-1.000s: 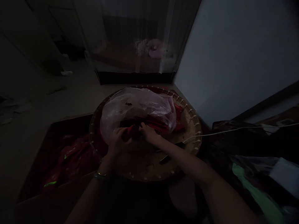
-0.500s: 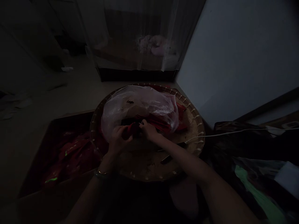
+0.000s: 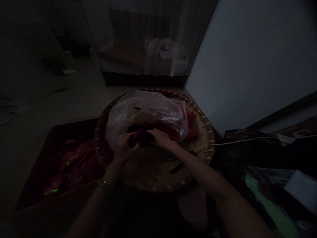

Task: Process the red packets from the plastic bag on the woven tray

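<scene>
Over a round woven bamboo tray (image 3: pixel 148 180), both my hands are at a small dark red piece (image 3: pixel 140 136) that looks like cloth; the dim light hides its kind. My left hand (image 3: pixel 124 145) curls round its left side. My right hand (image 3: pixel 159 138) is at its right end, fingers bent together around a dark part I cannot make out. Just behind lies a clear plastic bag (image 3: pixel 146 105), with dark red folded pieces (image 3: pixel 163 129) at its opening. Right of my hands, partly under my right forearm, a dark-handled tool (image 3: pixel 175 167) rests on the tray.
A white cord (image 3: pixel 232 142) runs from the tray off to the right. On the left stands a box (image 3: pixel 55 127) of dark red packets (image 3: pixel 79 158). Bags and a green item (image 3: pixel 267 201) lie at the right, beside a pale wall (image 3: pixel 247 66).
My right hand's fingers have shifted slightly and lie flatter at the dark red piece. My left hand keeps its hold. The whole view has moved a little.
</scene>
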### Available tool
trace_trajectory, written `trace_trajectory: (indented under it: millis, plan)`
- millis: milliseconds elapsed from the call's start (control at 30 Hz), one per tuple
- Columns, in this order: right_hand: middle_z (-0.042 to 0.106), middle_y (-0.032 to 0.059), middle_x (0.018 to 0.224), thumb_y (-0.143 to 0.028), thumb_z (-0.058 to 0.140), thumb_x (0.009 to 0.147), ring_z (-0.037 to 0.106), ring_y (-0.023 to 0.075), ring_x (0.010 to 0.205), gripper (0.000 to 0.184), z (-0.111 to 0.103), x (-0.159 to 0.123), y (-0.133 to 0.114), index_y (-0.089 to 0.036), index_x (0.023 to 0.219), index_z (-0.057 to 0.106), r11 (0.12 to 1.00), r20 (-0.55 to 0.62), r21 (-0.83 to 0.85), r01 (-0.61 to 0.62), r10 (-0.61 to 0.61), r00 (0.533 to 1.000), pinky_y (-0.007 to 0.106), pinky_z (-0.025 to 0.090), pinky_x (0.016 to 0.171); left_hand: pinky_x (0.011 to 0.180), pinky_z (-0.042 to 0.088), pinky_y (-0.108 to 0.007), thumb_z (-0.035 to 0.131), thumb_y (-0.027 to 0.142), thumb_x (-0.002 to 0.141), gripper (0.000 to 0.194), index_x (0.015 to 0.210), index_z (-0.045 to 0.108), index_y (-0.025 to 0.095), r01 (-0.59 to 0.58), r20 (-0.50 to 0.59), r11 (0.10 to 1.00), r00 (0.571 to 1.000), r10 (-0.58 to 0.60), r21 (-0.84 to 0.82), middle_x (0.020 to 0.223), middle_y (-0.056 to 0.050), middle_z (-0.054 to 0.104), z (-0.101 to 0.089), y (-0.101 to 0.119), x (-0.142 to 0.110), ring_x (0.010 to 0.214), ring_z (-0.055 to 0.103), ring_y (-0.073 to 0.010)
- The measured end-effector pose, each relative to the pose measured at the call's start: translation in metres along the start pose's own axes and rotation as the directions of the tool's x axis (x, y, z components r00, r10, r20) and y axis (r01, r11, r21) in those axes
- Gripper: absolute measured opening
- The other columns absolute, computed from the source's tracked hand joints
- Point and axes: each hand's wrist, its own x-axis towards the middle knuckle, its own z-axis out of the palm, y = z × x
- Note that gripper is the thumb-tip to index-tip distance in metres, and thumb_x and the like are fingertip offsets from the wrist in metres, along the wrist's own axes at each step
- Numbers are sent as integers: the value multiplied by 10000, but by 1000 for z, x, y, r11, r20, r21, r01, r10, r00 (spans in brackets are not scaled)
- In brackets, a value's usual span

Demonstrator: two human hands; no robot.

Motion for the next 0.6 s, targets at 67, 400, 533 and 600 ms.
trace_trajectory:
  millis: [67, 400, 533, 600]
  plan:
    - [497, 89, 1157, -271, 612, 792, 539, 215, 966, 566, 6, -3, -4, -282, 1323, 417, 994, 29, -109, 21, -18, 999, 298, 423, 753, 742, 500, -328, 628, 253, 707, 340, 1036, 580, 182, 7, -2, 1000, 1000, -7, -3, 961, -72, 611, 0, 0, 0, 887, 583, -207]
    - [631, 43, 977, -148, 667, 697, 579, 174, 914, 304, 9, 7, 9, -188, 996, 628, 960, -142, 275, 42, -3, 990, 297, 426, 827, 748, 500, -326, 640, 238, 690, 360, 1040, 581, 182, 17, 16, 1000, 1000, -17, -4, 968, -73, 609, 0, 0, 0, 899, 584, -209]
    - [652, 23, 958, -123, 682, 658, 589, 158, 909, 292, 8, 6, 17, -168, 943, 635, 775, -145, 631, -25, 150, 978, 319, 445, 869, 752, 500, -333, 640, 240, 693, 355, 1038, 582, 182, 11, 13, 1000, 1000, -10, -20, 974, -75, 605, -1, 2, 0, 900, 581, -212]
    - [648, 19, 941, -119, 681, 646, 593, 154, 885, 329, 8, 5, 17, -168, 966, 622, 589, -60, 803, -92, 233, 971, 325, 479, 830, 755, 502, -331, 637, 244, 698, 354, 1040, 581, 178, 4, 10, 999, 1000, -4, -34, 974, -74, 606, -1, 2, 1, 900, 582, -209]
